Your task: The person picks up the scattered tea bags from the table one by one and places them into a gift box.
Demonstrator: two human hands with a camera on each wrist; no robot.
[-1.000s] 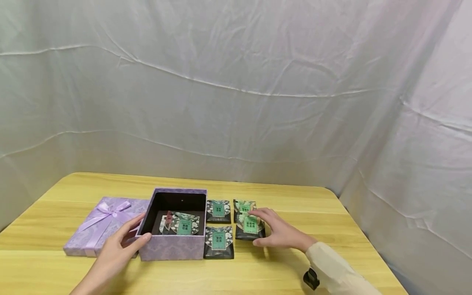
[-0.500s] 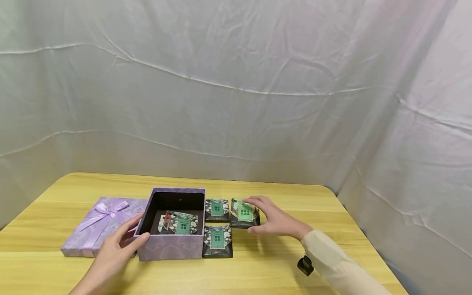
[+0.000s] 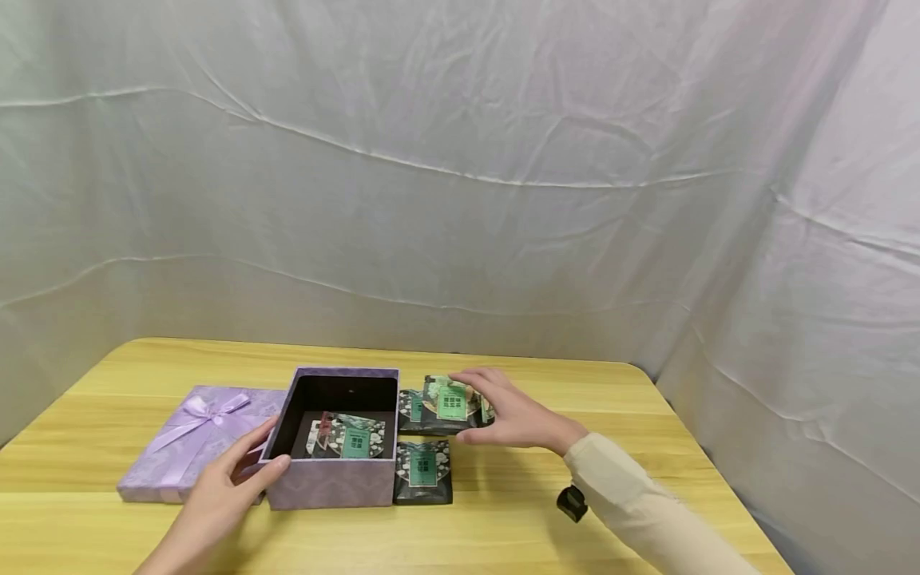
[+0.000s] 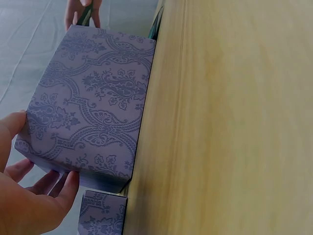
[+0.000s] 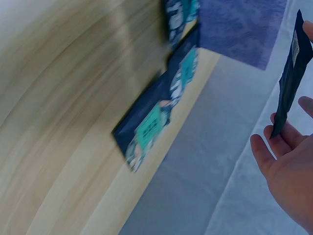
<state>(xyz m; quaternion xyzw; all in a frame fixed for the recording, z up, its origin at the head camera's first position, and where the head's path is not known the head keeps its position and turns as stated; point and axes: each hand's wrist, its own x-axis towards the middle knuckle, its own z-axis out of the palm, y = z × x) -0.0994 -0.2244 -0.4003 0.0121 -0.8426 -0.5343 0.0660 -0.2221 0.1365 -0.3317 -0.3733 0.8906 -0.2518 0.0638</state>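
Note:
My left hand (image 3: 224,481) grips the near left corner of an uncovered purple gift box (image 3: 334,485), thumb by the front rim and fingers along the side wall. Two overlapping tea sachets (image 3: 355,439) lie inside, the lower mostly covered. My right hand (image 3: 513,415) pinches another tea sachet between thumb and fingers, its green label (image 3: 452,403) facing up. In the right wrist view this held sachet (image 5: 289,78) is raised off the table. Behind it in the head view, a far sachet (image 3: 411,409) and a mostly hidden one (image 3: 488,410) lie on the wood.
One more sachet (image 3: 422,475) lies flat against the box's right side, near the front. To the left rests the purple lid (image 3: 168,459) with a ribbon bow. The yellow wooden table (image 3: 503,527) ends at a grey-white cloth backdrop (image 3: 446,224).
The right hand has lifted the sachet off the right-hand stack and carried it left toward the box. The left hand stays on the box corner.

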